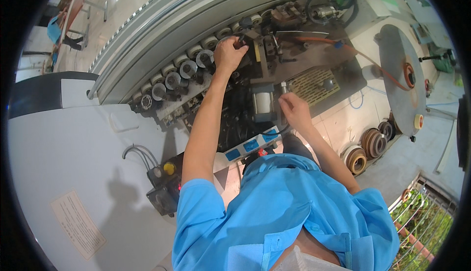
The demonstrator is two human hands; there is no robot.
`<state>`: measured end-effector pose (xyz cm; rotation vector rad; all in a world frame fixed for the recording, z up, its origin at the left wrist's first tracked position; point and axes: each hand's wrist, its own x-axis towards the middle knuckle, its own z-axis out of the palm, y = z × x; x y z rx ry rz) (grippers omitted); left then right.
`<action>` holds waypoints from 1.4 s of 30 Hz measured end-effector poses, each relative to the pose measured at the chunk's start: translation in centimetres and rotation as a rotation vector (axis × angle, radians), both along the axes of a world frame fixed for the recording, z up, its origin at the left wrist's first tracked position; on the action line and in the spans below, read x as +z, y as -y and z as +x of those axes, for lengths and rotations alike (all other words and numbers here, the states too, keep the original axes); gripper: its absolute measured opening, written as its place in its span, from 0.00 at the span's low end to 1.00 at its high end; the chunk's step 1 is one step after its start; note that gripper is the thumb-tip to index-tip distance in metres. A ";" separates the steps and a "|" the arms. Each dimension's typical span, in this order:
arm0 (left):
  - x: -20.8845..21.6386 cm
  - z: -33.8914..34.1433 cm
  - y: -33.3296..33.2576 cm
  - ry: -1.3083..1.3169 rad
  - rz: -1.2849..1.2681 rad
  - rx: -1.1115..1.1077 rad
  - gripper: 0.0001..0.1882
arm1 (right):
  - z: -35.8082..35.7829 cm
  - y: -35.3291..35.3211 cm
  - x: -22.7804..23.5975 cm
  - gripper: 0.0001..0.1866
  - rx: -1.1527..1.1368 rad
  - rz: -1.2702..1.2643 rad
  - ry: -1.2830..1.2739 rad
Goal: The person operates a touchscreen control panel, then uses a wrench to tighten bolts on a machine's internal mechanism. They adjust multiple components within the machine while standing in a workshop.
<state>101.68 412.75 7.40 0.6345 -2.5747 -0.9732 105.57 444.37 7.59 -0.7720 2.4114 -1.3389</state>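
Note:
My left hand (pixel 230 54) reaches to the far side of a dark machine bed, its fingers closed at a small black knob (pixel 241 40). Left of it runs a row of pale rollers (pixel 195 51) with metal-faced rollers (pixel 188 69) in front. My right hand (pixel 296 110) is nearer to me, fingers curled in a pinch just below an upright metal fitting (pixel 284 87); what they hold, if anything, is hidden. Beside that hand sits a white roller (pixel 264 103) in a dark frame. A slotted brass-coloured plate (pixel 314 88) lies to its right.
A large grey disc (pixel 400 77) stands at the right, with an orange strip (pixel 365 60) running to it. Rolls of edging tape (pixel 374 142) rest below. Near my waist are a socket strip (pixel 251 145) and a control box with a yellow button (pixel 169 168). A white cabinet (pixel 98 138) fills the left.

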 end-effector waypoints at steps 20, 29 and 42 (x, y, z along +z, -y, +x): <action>-1.3 -1.0 1.9 -0.170 0.783 -0.167 0.16 | 0.0 -1.2 -1.2 0.07 -0.066 -0.032 -0.030; 0.5 0.4 0.1 -0.075 0.399 -0.072 0.21 | 0.5 -1.1 -1.1 0.07 -0.031 -0.008 -0.029; 0.9 1.3 -1.7 -0.052 -0.385 -0.109 0.28 | 1.7 -1.7 -2.0 0.07 0.000 0.036 -0.051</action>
